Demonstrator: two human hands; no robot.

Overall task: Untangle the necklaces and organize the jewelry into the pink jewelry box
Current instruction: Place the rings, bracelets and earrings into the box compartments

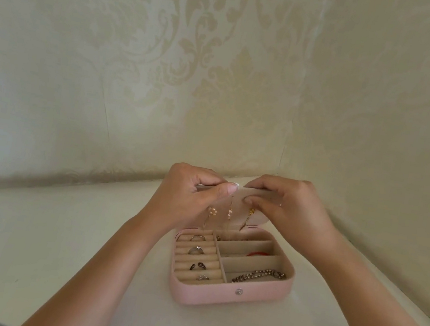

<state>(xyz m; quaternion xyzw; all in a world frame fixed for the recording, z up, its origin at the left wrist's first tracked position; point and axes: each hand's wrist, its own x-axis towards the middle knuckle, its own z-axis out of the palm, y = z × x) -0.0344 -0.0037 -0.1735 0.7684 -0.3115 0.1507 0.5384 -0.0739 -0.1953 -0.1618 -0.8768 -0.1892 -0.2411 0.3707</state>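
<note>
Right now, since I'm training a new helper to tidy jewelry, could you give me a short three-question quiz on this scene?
1. How many rings sit in the ring rolls of the pink jewelry box?
2. True or false: the left hand and the right hand both pinch the necklaces hanging at the open lid.
3. Where does the beaded chain lie? A) among the rings B) in the nearest right-side compartment C) hanging from the lid

Key: 1) four; 2) true; 3) B.
</note>
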